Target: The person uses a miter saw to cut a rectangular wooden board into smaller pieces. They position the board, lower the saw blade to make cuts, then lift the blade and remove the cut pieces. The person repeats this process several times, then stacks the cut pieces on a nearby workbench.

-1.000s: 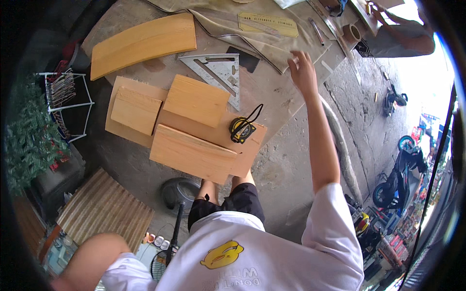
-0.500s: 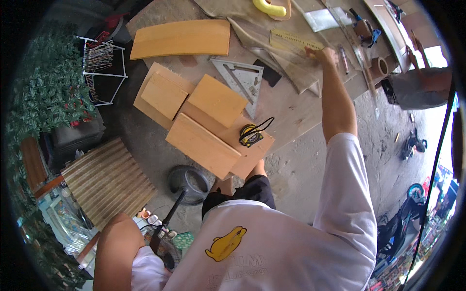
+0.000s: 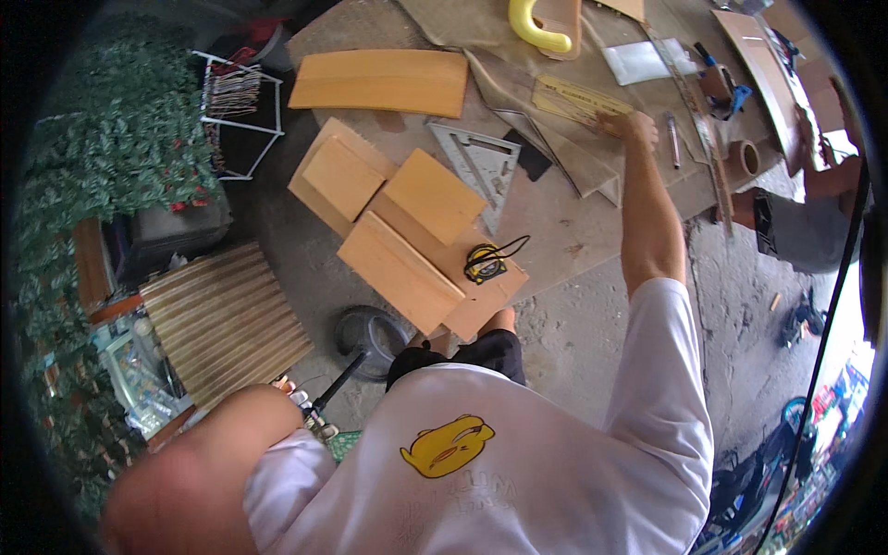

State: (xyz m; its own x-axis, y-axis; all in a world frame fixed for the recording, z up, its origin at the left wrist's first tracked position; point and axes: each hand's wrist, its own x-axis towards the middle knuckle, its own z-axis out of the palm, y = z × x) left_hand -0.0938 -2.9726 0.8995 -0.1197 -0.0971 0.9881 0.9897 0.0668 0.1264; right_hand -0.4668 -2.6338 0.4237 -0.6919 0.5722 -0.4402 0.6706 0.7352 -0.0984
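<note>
My right hand (image 3: pixel 631 129) reaches out over the brown cloth (image 3: pixel 499 79) on the table, its fingers closed at the right end of a flat yellow ruler (image 3: pixel 573 97). Just right of that hand lies a pen (image 3: pixel 673 141). Only my bent left arm shows, at the lower left; the left hand is out of the picture. Nearer to me, several wooden pieces, among them a flat board (image 3: pixel 402 268), lie grouped at the table's near edge. A black-and-yellow tape measure (image 3: pixel 484 264) with a black strap rests on them. Beyond them sits a grey triangular square (image 3: pixel 481 166).
A curved wooden panel (image 3: pixel 379 81) lies at the far left of the table. A long metal ruler (image 3: pixel 689 102), a tape roll (image 3: pixel 742 159) and a yellow curved handle (image 3: pixel 536 28) are further right. A fan base (image 3: pixel 370 338) stands on the floor; another person is at the right edge.
The whole view has shifted, moving the table things right and slightly down. My left arm has swung outward to the left. My right hand stays at the yellow ruler.
</note>
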